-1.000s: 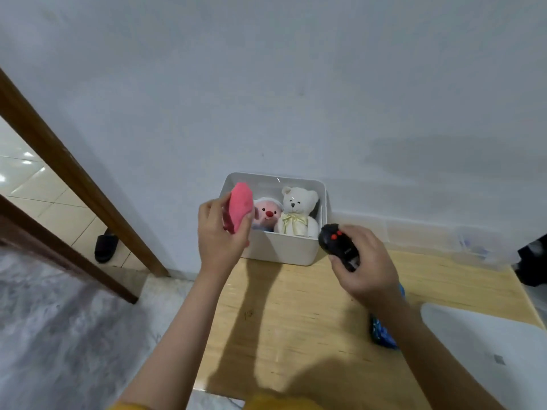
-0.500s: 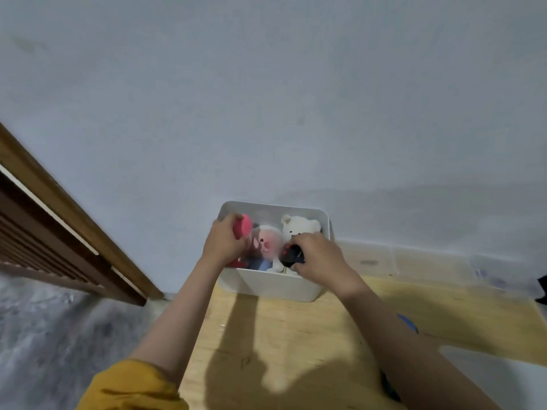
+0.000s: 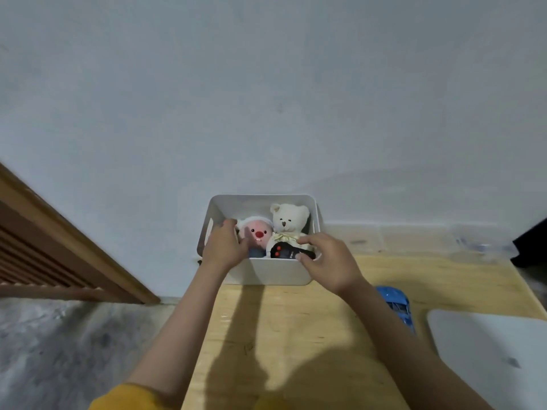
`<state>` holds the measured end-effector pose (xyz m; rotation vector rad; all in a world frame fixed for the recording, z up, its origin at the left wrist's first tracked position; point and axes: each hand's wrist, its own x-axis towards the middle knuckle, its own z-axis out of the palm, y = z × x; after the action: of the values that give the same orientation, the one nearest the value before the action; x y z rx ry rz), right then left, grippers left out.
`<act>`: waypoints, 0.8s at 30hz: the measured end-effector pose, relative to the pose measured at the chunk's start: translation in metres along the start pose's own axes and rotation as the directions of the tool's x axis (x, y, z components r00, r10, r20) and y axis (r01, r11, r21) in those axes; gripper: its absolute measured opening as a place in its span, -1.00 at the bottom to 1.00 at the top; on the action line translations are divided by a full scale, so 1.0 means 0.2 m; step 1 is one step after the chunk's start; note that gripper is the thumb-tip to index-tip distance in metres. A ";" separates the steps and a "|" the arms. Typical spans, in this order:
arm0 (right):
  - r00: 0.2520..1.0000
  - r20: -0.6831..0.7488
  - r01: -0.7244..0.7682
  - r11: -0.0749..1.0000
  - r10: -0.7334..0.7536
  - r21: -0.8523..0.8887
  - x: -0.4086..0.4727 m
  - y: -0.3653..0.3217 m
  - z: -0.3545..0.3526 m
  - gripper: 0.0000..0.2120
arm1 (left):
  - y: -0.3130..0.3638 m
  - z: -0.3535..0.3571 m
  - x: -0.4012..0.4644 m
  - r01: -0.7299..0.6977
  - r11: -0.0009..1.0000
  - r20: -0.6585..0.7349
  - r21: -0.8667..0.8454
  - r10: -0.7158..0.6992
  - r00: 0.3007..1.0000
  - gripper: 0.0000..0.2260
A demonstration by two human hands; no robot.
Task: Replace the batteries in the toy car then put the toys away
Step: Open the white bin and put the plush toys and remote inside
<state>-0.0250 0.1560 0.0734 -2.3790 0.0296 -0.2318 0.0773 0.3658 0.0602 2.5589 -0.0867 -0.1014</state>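
A white storage box (image 3: 266, 273) stands on the wooden table (image 3: 296, 335) against the wall. Inside it sit a pink plush (image 3: 257, 233) and a white teddy bear (image 3: 291, 220). A black remote with red buttons (image 3: 285, 251) lies in the box in front of the bear. My right hand (image 3: 328, 261) is at the box's front right corner, thumb and fingers around the remote's end. My left hand (image 3: 223, 247) reaches down into the box's left side beside the pink plush, its fingertips hidden. The blue toy car (image 3: 398, 306) lies on the table behind my right forearm.
A white flat lid or board (image 3: 488, 356) lies on the table at lower right. A wooden door frame (image 3: 74, 232) slants down at left over grey floor (image 3: 59, 350). A dark object (image 3: 532, 244) shows at the right edge.
My right hand has laid the black remote down in front of the bear. My left hand has sunk deeper into the box, and the pink toy it held is out of sight.
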 end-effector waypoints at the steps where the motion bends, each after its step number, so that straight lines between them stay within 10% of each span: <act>1: 0.999 -0.047 0.005 1.000 -0.004 0.021 -0.06 0.01 -0.02 -0.76 | 0.02 0.01 -0.05 -0.028 0.999 -0.022 -0.021 0.028 0.999 -0.59; 6: 0.964 -0.240 0.113 0.993 -0.117 -0.032 -0.33 0.11 -0.08 -0.80 | 0.16 0.08 -0.35 -0.266 0.953 -0.159 -0.143 0.243 0.957 -0.64; 11: 0.972 -0.177 -0.143 0.987 0.154 0.073 -0.53 0.29 -0.17 -0.83 | 0.34 0.26 -0.64 -0.370 0.908 -0.164 -0.196 0.342 0.925 -0.64; 24: 0.842 -0.227 -0.515 0.854 0.489 -0.072 -1.09 1.02 -0.84 -0.70 | 1.12 1.03 -1.21 -0.298 0.906 0.289 -0.300 0.384 0.877 -0.64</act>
<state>-0.2599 -0.0886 0.0202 -2.3689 0.7822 -0.2181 -0.1911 0.0863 0.0243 2.2115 -0.6233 -0.3945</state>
